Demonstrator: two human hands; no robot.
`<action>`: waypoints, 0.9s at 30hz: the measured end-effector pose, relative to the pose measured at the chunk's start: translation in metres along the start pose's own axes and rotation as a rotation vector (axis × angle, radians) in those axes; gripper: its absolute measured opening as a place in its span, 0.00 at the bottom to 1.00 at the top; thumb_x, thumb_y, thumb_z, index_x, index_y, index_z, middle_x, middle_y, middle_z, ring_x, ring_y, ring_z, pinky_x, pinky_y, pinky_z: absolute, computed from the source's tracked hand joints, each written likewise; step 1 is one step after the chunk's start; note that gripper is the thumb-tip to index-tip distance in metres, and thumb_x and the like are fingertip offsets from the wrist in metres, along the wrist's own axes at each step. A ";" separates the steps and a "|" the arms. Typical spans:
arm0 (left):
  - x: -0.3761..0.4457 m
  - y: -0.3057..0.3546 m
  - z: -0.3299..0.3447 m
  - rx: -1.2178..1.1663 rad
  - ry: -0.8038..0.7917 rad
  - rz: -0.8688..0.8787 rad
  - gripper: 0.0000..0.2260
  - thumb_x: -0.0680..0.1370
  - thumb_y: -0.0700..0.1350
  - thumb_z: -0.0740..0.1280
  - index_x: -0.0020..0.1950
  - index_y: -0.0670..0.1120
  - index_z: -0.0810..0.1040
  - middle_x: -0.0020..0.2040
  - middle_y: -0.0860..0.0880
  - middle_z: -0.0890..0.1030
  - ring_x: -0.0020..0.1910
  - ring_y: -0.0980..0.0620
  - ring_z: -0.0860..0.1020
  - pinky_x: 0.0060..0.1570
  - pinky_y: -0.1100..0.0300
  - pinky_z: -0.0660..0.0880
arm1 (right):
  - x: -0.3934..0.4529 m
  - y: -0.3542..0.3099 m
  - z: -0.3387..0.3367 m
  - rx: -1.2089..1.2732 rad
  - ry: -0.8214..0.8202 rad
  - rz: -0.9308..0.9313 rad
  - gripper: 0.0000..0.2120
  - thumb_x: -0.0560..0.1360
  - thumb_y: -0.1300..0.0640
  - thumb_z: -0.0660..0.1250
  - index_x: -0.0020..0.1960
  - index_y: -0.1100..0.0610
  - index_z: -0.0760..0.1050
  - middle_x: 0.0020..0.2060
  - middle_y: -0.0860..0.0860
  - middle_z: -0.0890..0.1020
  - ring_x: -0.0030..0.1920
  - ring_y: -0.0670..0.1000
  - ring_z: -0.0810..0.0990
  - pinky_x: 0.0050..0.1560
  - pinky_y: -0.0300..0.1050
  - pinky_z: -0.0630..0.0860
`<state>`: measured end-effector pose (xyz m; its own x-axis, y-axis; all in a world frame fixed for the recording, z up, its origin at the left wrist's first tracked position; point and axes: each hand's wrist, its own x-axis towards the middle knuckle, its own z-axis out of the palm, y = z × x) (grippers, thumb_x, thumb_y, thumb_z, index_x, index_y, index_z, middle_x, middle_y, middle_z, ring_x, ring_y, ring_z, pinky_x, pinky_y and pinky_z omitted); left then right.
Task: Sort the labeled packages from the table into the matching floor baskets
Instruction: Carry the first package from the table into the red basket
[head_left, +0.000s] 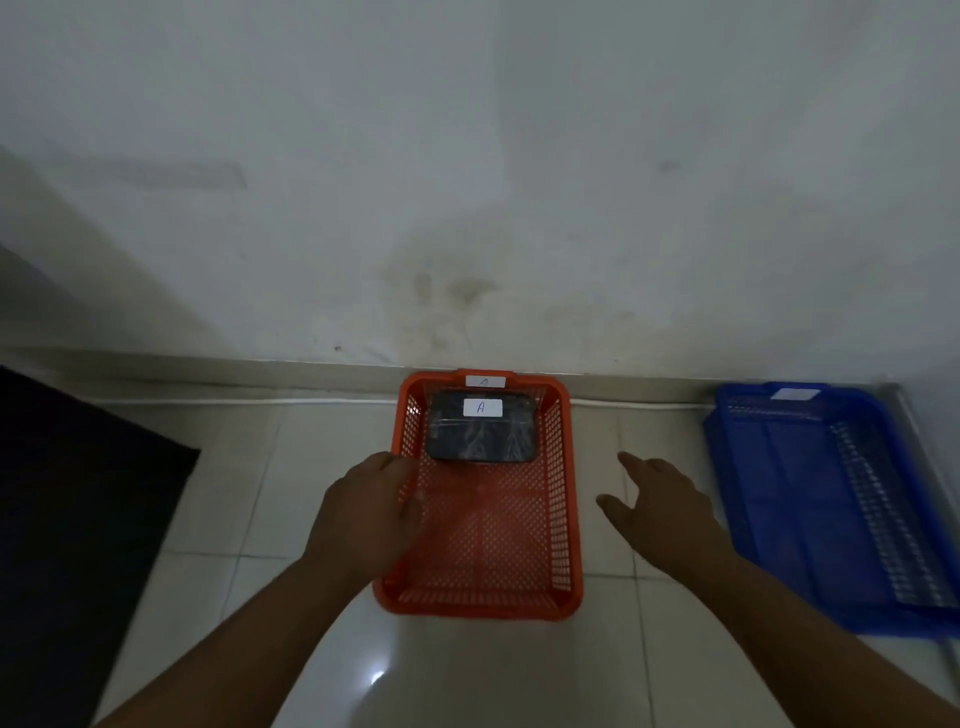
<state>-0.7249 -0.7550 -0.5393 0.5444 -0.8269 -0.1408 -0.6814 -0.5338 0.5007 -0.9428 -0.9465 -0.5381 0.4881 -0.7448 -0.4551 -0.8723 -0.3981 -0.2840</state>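
Observation:
An orange floor basket (563, 499) stands against the wall, with a white tag marked A on its far rim. Inside it, at the far end, lies a dark package in clear wrap (480, 439) with a white label reading A. My left hand (369, 506) hovers over the basket's left wall, fingers loosely curled and holding nothing. My right hand (665, 501) is spread above the floor tiles just right of the basket, also empty. A blue basket (758, 499) sits further right with a white tag on its far rim and nothing visible inside.
A white cable (234, 401) runs along the floor at the foot of the wall. A dark mat or surface (78, 519) covers the floor at the left. Pale glossy tiles lie between and in front of the baskets.

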 end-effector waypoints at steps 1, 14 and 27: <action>-0.010 0.012 -0.018 -0.015 0.011 -0.024 0.10 0.75 0.46 0.65 0.54 0.45 0.78 0.49 0.46 0.81 0.46 0.48 0.79 0.42 0.61 0.70 | -0.016 -0.006 -0.018 0.005 -0.001 0.007 0.32 0.74 0.42 0.61 0.74 0.52 0.57 0.69 0.56 0.68 0.67 0.56 0.68 0.66 0.55 0.66; -0.133 0.178 -0.302 -0.116 0.052 -0.071 0.19 0.77 0.47 0.65 0.67 0.44 0.73 0.65 0.44 0.76 0.63 0.48 0.73 0.60 0.60 0.64 | -0.256 -0.096 -0.274 0.171 0.095 0.030 0.31 0.75 0.42 0.61 0.73 0.54 0.59 0.71 0.55 0.67 0.70 0.55 0.65 0.70 0.56 0.62; -0.314 0.205 -0.432 -0.149 0.334 -0.349 0.19 0.77 0.53 0.64 0.66 0.48 0.72 0.64 0.47 0.76 0.60 0.53 0.74 0.60 0.56 0.70 | -0.400 -0.174 -0.343 0.198 0.105 -0.343 0.20 0.74 0.51 0.65 0.65 0.54 0.70 0.62 0.55 0.76 0.63 0.56 0.73 0.64 0.55 0.69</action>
<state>-0.8246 -0.5289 -0.0237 0.8708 -0.4888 -0.0525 -0.3670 -0.7174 0.5922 -0.9971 -0.7630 -0.0176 0.7350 -0.6415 -0.2197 -0.6316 -0.5299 -0.5660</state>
